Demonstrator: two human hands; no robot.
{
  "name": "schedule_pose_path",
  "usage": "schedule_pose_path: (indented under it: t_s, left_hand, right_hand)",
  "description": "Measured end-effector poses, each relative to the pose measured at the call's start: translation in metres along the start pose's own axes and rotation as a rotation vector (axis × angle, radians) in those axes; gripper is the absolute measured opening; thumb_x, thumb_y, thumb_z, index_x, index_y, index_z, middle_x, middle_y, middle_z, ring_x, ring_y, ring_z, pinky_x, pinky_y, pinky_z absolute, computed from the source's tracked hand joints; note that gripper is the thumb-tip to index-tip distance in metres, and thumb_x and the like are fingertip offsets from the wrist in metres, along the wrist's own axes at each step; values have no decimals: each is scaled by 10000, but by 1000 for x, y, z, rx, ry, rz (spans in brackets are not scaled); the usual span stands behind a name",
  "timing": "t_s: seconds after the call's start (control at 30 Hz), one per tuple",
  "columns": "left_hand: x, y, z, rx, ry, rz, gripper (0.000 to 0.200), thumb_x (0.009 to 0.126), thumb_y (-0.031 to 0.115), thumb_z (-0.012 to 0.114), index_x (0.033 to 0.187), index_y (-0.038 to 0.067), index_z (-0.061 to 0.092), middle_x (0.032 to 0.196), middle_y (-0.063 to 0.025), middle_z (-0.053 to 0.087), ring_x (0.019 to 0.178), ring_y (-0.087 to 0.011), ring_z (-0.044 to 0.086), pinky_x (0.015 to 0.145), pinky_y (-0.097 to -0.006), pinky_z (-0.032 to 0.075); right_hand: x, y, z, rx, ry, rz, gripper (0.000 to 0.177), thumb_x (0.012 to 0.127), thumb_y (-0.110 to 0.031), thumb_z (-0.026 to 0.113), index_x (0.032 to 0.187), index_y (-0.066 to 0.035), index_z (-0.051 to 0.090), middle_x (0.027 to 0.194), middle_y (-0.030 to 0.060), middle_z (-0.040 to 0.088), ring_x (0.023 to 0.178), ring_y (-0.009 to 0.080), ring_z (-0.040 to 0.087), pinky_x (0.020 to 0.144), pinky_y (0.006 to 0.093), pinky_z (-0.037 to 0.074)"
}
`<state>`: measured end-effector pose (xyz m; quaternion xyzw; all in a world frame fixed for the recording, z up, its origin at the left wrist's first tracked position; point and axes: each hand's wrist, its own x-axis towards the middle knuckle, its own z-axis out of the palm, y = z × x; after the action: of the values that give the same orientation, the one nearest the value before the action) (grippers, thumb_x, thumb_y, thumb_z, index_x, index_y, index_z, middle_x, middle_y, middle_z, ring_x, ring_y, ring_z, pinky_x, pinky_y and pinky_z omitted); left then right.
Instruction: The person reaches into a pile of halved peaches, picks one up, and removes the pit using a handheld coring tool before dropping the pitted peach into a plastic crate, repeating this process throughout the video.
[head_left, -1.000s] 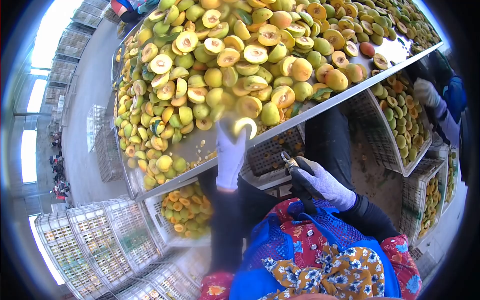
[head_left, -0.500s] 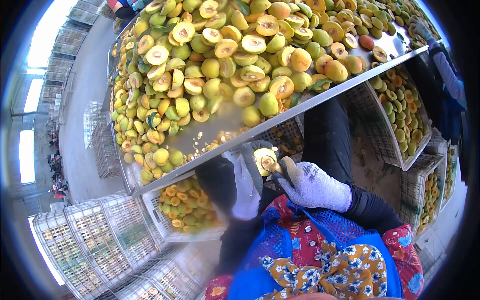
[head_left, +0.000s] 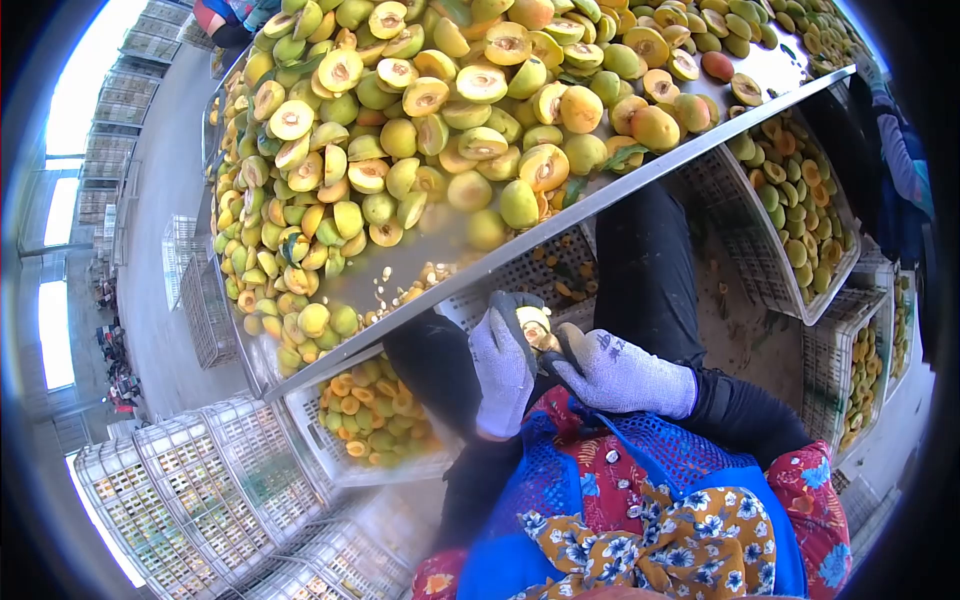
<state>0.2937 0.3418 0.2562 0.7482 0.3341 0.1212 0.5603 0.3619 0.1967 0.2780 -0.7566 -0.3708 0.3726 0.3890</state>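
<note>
"While you look at the nearest part, what shows?"

"A tan flowered cloth (head_left: 690, 530) is tied over a red patterned top, with a blue mesh garment (head_left: 540, 490) around it. Just beyond, two gloved hands meet over the dark trousers."

"What is each hand doing?"

"The left hand (head_left: 503, 365) is closed around a cut fruit (head_left: 533, 318), holding it up in front of the body, below the table. The right hand (head_left: 625, 370) is curled shut, thumb and fingertips right at the fruit's lower side. Whether there's a tool inside it, I can't tell; the fingers hide that."

"And around them?"

"Beneath the table edge stands a dark mesh crate (head_left: 500, 285) with a few fruit pieces in it. Off to the left, a white crate (head_left: 320, 440) holds fruit halves, and to the right a tilted crate (head_left: 740, 235) is well filled with more."

"Further up?"

"The metal table (head_left: 560, 225) slants across the view, heaped with green and yellow fruit halves (head_left: 400, 150), many cut side up. Pale loose bits (head_left: 385, 285) lie near its edge."

"Anything past that?"

"At the far right, a co-worker's sleeved arm (head_left: 905, 165) reaches to the table. Another person (head_left: 230, 15) is partly visible at the top left, and stacked crates (head_left: 120, 100) line the floor beyond."
</note>
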Motion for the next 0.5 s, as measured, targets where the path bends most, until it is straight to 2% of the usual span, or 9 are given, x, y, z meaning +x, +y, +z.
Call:
schedule_pose_path:
  t_s: [0.1,0.17,0.23,0.3,0.33,0.43,0.47,0.5]
  left_hand:
    - [-3,-4,7,-19,62,-4,365,1045,206,365,922,3,643,806,-138,680,734,-245,668,692,-341,519]
    - [-7,-8,14,-44,90,70,334,1032,187,376,932,9,640,833,-141,685,746,-251,673,700,-348,515]
    - [-11,-5,17,33,135,165,334,1028,184,373,929,10,640,841,-143,685,750,-256,673,701,-355,510]
    - [-9,-1,17,102,110,178,350,1030,207,367,934,14,643,845,-143,687,749,-257,673,704,-357,515]
    - [-6,-2,14,130,66,164,358,1035,215,363,941,15,644,847,-144,687,750,-257,673,706,-356,518]
    - [-2,-11,5,93,-30,73,383,1058,258,359,1000,12,648,884,-125,697,756,-210,668,688,-333,525]
    - [0,-10,2,-155,-91,-17,388,1061,268,362,1016,10,648,890,-117,697,761,-195,665,683,-323,525]
    - [2,-11,-2,-210,-139,-47,368,1053,276,386,1060,7,637,918,-113,693,780,-189,663,691,-315,527]
  right_hand:
    - [2,26,19,84,68,-106,271,981,-255,530,1008,12,497,706,230,606,614,426,606,565,495,477]
    - [1,25,14,270,36,-280,266,990,-260,516,1015,4,508,671,179,590,557,408,569,551,474,480]
    - [-3,19,4,606,-101,-123,265,998,-265,504,1021,-1,519,669,147,579,545,387,551,555,452,483]
    - [-4,9,-11,1064,-351,368,269,1005,-270,493,1028,-4,529,699,133,574,578,361,551,579,431,487]
    - [-3,8,-9,1026,-340,461,291,1011,-277,485,1021,8,542,793,189,599,690,337,600,603,415,490]
    - [-1,29,9,297,7,-75,268,1013,-232,477,1062,22,550,882,212,576,736,313,612,581,413,481]
    - [-3,33,11,-51,85,-342,251,1005,-174,471,1126,31,549,893,213,535,706,337,605,567,448,470]
    - [-5,35,12,-43,84,-289,246,998,-165,479,1130,31,547,901,219,554,729,364,605,600,458,468]
